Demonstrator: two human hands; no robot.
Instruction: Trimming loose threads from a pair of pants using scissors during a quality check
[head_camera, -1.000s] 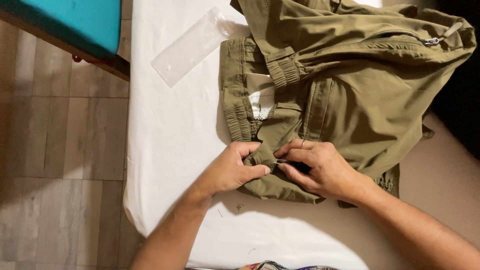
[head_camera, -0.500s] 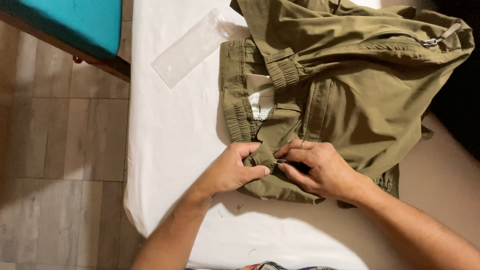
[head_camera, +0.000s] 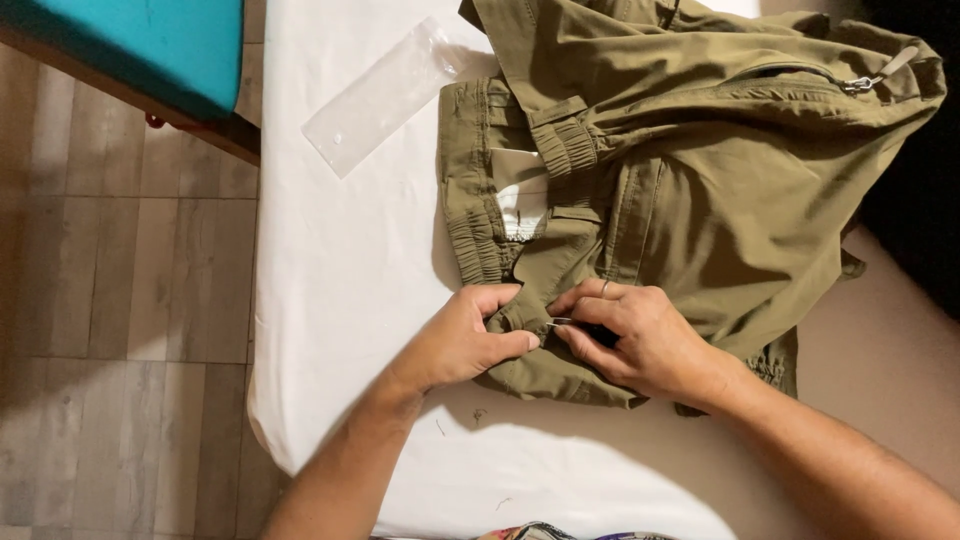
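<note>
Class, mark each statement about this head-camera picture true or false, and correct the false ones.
1. Both hands, left hand and right hand, touch the olive-green jacket. True.
2. The jacket lies on a bare wooden floor. False: it lies on a white cloth.
3. A clear plastic bag lies on the cloth beside the jacket. True.
4. The right hand holds scissors. False: its fingertips pinch something thin and metallic, too small to tell.
</note>
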